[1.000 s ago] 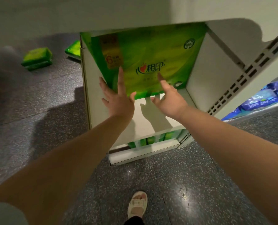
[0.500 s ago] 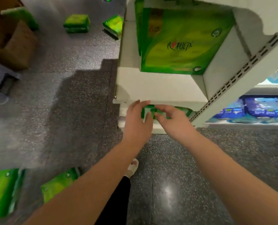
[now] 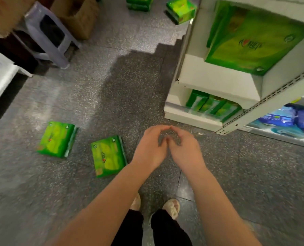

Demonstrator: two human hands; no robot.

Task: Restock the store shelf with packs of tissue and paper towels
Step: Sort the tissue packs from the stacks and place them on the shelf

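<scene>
A large green tissue pack leans on the upper board of the white shelf. Below it, several smaller green packs stand in a row on the bottom board. Two flat green packs lie on the floor: one just left of my left forearm, another further left. My left hand and my right hand hang over the floor in front of the shelf, fingertips touching each other, fingers loosely curled and holding nothing.
Two more green packs lie on the floor far back by the shelf's end. A plastic stool and cardboard boxes stand at the upper left. Blue packs fill the neighbouring shelf on the right. My feet stand below.
My hands have left the big pack on the upper board, passed the lower shelf and dropped away from it, empty. My view has swung left and down to the floor packs.
</scene>
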